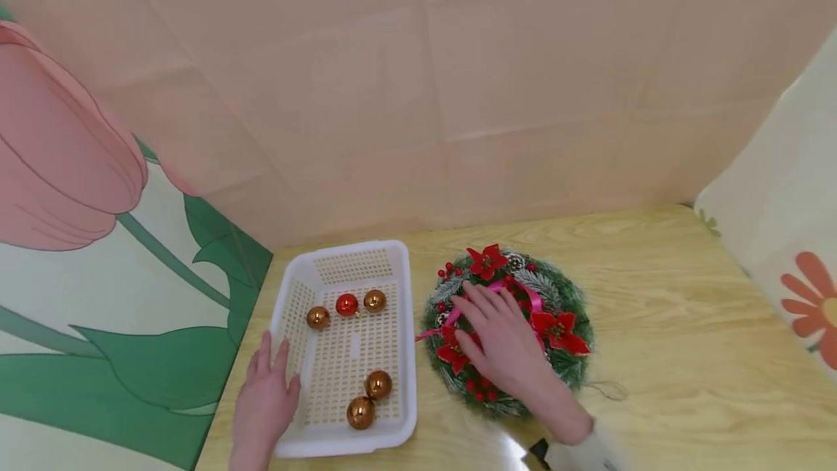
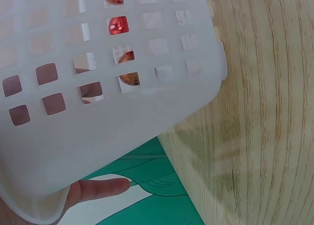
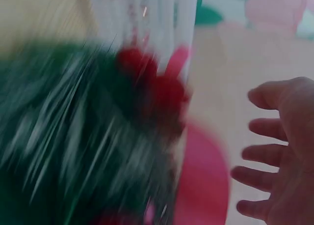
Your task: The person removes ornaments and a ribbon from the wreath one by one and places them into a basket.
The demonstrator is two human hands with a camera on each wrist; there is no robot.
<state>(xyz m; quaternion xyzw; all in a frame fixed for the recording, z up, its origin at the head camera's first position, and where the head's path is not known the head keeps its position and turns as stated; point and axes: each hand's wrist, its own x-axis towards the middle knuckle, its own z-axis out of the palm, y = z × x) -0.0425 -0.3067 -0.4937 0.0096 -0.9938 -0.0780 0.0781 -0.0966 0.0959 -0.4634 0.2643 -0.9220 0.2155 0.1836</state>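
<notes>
Right hand [image 1: 500, 344] lies over the wreath [image 1: 562, 296], fingers spread and straight, nothing gripped. Left hand [image 1: 264, 391] rests flat against the white basket [image 1: 346, 253] wall, fingers relaxed. My read – keep the basket braced and close on the wreath's rim evenly. Wreath is round, flat on the table [image 1: 686, 355] – no long axis; basket runs away from the fingertips.

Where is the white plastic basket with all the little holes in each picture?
Head view: the white perforated plastic basket sits lower left of centre on the wooden table, with the left hand on its left rim.
Left wrist view: its holed wall fills the upper left.
Right wrist view: a blurred white strip at top centre, probably the basket.
Shared landmark: the red shiny bauble, also seen through the holes.
</notes>
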